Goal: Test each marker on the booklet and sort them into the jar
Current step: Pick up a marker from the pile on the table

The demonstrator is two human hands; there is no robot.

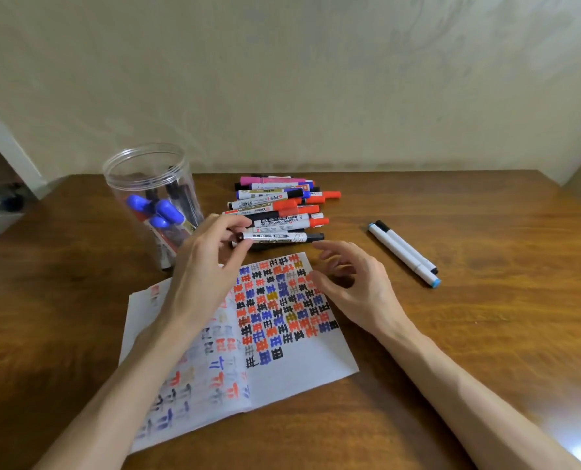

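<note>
My left hand [211,262] pinches the left end of a white marker with a black cap [282,237], held level just above the booklet's far edge. My right hand [346,279] hovers beside the marker's capped end, fingers loosely curled, holding nothing. The open booklet [302,364] lies in front of me, its right page covered with red, blue and black test marks. A clear plastic jar [153,198] stands at the left and holds several markers, some with blue caps. A pile of markers [278,205] lies behind the booklet.
Two slim white markers [404,252], one with blue ends and one with black ends, lie apart on the wooden table [485,317] to the right. A pale wall runs right behind the table's far edge.
</note>
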